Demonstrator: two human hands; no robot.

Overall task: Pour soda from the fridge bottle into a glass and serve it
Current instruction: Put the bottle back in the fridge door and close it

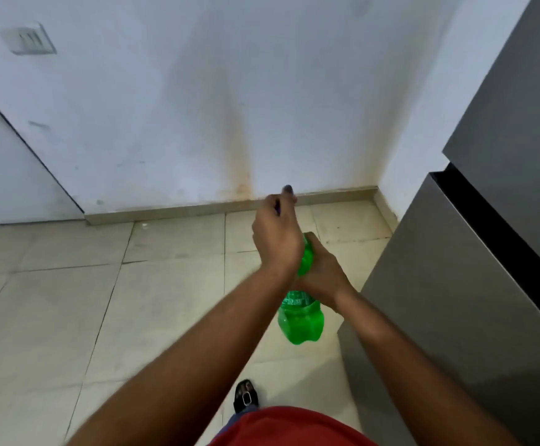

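Note:
A green plastic soda bottle hangs in mid-air above the tiled floor, tilted with its top away from me. My right hand is wrapped around its upper body. My left hand covers the bottle's top, fingers closed around the cap area; the cap itself is hidden under the hand. No glass is in view.
The grey fridge stands shut at the right, close to my right arm. A stained white wall with a skirting board is ahead, a switch plate at upper left. My sandalled foot is on the floor tiles.

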